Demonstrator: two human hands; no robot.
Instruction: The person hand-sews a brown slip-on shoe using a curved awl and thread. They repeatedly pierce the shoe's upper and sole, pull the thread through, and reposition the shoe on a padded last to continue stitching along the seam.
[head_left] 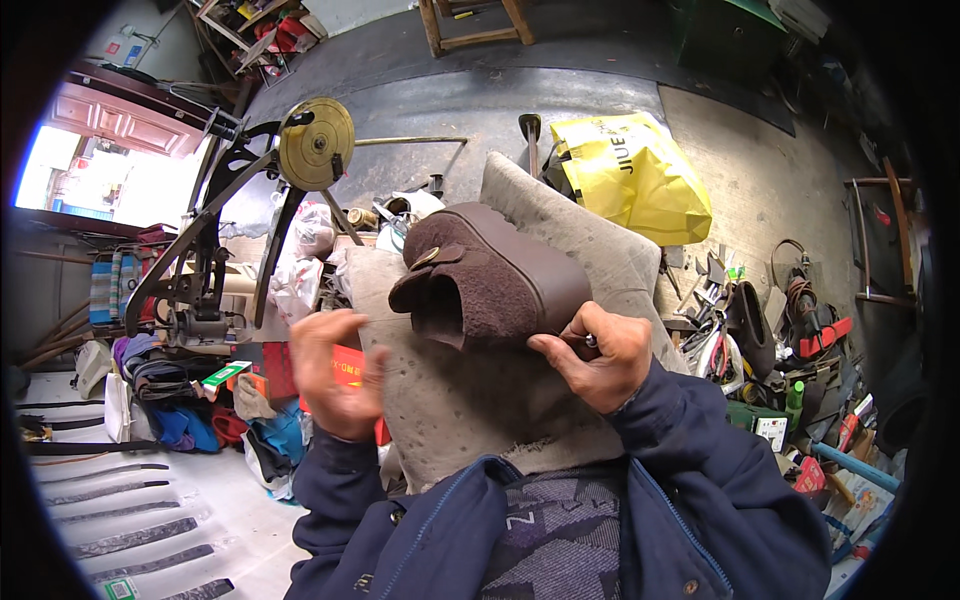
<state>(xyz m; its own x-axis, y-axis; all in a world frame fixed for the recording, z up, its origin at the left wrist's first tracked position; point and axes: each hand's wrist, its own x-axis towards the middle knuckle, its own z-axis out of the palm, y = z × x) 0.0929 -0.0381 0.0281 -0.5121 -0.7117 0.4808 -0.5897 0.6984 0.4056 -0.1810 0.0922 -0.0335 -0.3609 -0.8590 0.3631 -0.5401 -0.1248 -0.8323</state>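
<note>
A dark brown shoe (pixel 525 280) with a fuzzy upper, a strap and a smooth sole side lies tilted on a worn grey padded cloth (pixel 590 215) over my lap, its opening toward me. My right hand (pixel 600 355) grips the heel end, thumb along the shoe's lower edge; a small dark item shows by those fingers, too small to name. My left hand (pixel 335 370) is apart from the shoe, left of it, fingers spread and curved, slightly blurred, in front of a red box (pixel 348 360).
A black iron machine with a brass-coloured wheel (pixel 320 145) stands at the left. A yellow bag (pixel 640 180) lies beyond the cloth. Heaps of tools (pixel 820 330) and materials crowd the right; fabric scraps (pixel 185 420) and dark strips (pixel 120 535) lie at left. A wooden stool (pixel 475 35) stands at the back.
</note>
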